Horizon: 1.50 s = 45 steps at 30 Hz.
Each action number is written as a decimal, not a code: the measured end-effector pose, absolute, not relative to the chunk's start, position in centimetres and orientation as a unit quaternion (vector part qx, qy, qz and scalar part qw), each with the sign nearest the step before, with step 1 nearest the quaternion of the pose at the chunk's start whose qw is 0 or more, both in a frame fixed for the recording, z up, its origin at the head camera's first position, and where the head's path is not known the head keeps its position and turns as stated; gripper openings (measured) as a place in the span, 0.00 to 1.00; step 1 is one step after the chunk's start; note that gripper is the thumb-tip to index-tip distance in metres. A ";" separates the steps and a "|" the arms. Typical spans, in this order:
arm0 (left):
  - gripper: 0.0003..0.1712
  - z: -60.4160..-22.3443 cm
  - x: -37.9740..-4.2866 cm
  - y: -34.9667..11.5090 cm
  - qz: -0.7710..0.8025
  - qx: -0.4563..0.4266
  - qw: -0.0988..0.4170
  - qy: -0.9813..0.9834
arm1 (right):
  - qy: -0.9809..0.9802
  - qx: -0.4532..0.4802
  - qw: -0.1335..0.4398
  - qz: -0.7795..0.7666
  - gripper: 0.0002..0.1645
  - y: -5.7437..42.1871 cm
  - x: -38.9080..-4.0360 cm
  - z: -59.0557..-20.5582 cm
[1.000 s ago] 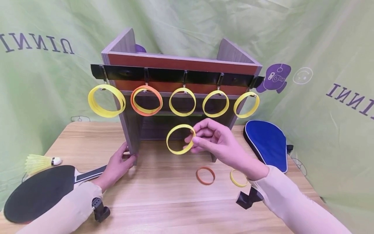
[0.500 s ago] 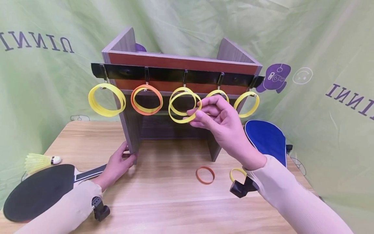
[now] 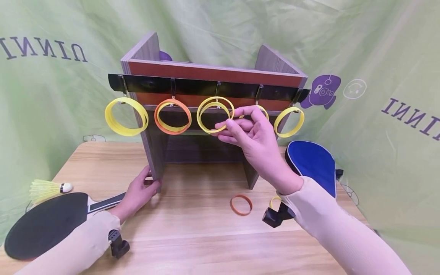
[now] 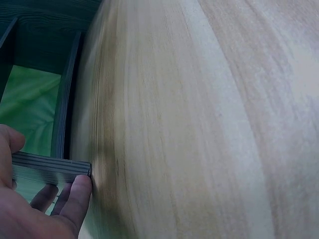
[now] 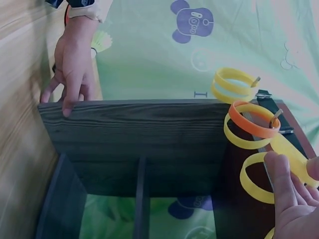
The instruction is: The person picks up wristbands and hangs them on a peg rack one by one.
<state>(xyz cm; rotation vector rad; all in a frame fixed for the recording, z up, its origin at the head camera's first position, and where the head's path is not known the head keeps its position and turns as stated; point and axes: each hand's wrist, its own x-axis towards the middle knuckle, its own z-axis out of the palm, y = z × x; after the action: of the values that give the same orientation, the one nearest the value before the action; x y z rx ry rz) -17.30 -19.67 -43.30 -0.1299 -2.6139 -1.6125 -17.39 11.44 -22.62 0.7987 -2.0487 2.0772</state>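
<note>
My right hand [image 3: 256, 143] pinches a yellow wristband [image 3: 198, 114] between thumb and fingers, in front of the middle hook. Behind it another yellow wristband [image 3: 215, 103] hangs from that hook; whether the two touch I cannot tell. The black hook rail [image 3: 151, 83] runs along the front of a wooden shelf. Yellow wristbands [image 3: 125, 132] hang at its left end, then an orange wristband [image 3: 173, 132] with a yellow one. Farther right, my fingers partly cover one yellow band. My left hand [image 3: 137, 193] grips the bottom of the shelf's left side panel [image 4: 50, 163].
An orange wristband [image 3: 245, 214] lies on the table [image 3: 192, 236], beside a yellow one [image 3: 271, 202] partly hidden by the right wrist camera. A table tennis bat [image 3: 48, 225] and a shuttlecock [image 3: 46, 190] lie left, a blue bat case [image 3: 313, 164] right. Another yellow wristband [image 3: 290, 135] hangs at the rail's right end.
My right hand has lifted the yellow wristband from below the hooks up in front of the middle one, now overlapping the band hanging there. The left hand has stayed at the side panel.
</note>
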 end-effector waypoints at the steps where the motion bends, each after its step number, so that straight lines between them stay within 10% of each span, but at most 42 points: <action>1: 0.35 -43.3 -17.3 -19.7 -0.523 -0.041 0.034 -0.851 | -0.679 0.260 0.058 0.684 0.10 11.4 -17.4 -22.7; 45: 0.36 -43.4 -17.3 -19.6 -0.516 -0.038 0.038 -0.855 | -0.734 0.257 -0.053 0.627 0.13 13.5 -17.1 -26.2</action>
<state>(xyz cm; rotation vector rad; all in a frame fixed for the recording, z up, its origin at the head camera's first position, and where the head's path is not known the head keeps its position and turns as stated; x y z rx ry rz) -17.33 -19.56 -43.45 -0.1159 -2.6232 -1.5835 -17.12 13.48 -26.23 0.8342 -2.3871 2.0381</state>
